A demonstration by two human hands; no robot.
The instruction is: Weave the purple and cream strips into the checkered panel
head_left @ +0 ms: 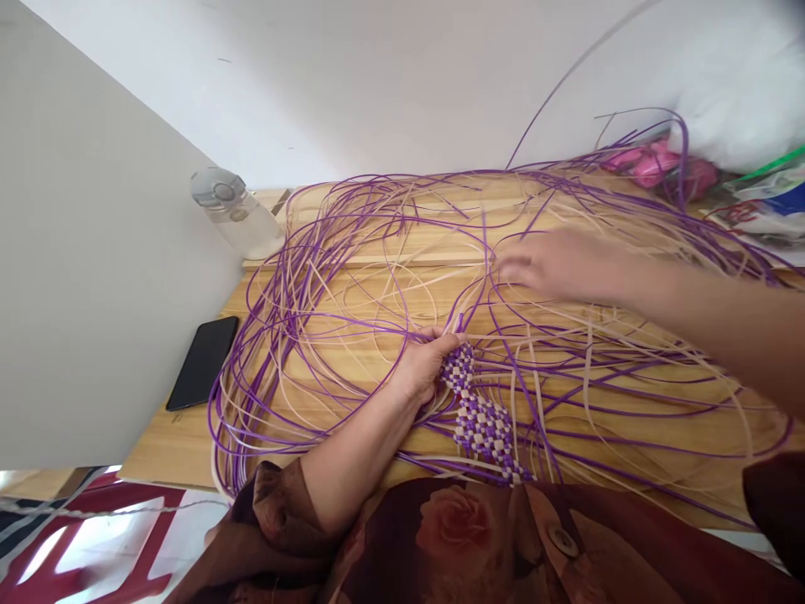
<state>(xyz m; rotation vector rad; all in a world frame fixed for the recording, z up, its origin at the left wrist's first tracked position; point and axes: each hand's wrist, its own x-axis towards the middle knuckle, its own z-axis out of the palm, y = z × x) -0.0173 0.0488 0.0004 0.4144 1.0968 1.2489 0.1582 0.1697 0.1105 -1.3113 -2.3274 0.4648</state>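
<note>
A woven piece (pixel 484 428) in a purple and cream checked pattern lies near the table's front edge, close to my body. My left hand (pixel 431 361) grips its upper end, thumb on top, where loose strands come out. Long purple and cream plastic strands (pixel 295 277) spread from the weave to both sides and loop across the tabletop. Above and to the right of the weave, my right hand (pixel 534 264) is raised among the strands. Motion smears it, and whether its curled fingers hold a strand cannot be made out.
The wooden table (pixel 371 289) meets a pale wall at the back. A clear bottle with a grey lid (pixel 236 210) stands at the back left, a black phone (pixel 202 362) nearer me. Pink bundles (pixel 660 164) and a white plastic bag (pixel 742 92) fill the back right.
</note>
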